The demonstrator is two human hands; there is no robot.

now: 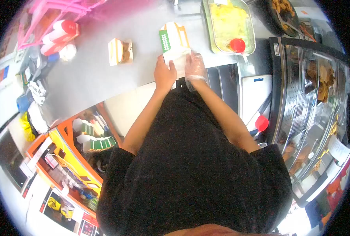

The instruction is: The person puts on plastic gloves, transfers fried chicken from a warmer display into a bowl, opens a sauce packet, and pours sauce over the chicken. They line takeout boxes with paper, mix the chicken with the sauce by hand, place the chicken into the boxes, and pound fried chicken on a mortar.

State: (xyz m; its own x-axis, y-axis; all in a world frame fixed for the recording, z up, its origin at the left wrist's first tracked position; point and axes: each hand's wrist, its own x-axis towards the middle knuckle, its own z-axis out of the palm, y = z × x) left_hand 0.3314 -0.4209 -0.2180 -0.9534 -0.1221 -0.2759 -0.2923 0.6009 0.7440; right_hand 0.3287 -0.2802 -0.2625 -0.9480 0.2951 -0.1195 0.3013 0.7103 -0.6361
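A white cardboard food box (176, 37) with green and orange print lies on the steel counter in front of me. My left hand (166, 73), bare, grips the left side of its near white end. On the other side, my right hand (195, 67) wears a clear plastic glove and closes against the same end. What lies inside the box between my hands is hard to make out. To the left stands a smaller open box (120, 52) with brown food in it, apart from both hands.
A clear tub (254, 43) of yellow food with a red-ended scoop (237, 45) stands on the right. Beyond it are a dark pan (275, 17) and a glass-fronted food cabinet (277, 90). Red-and-white cartons (61, 37) and a pink rack (45, 13) occupy the left.
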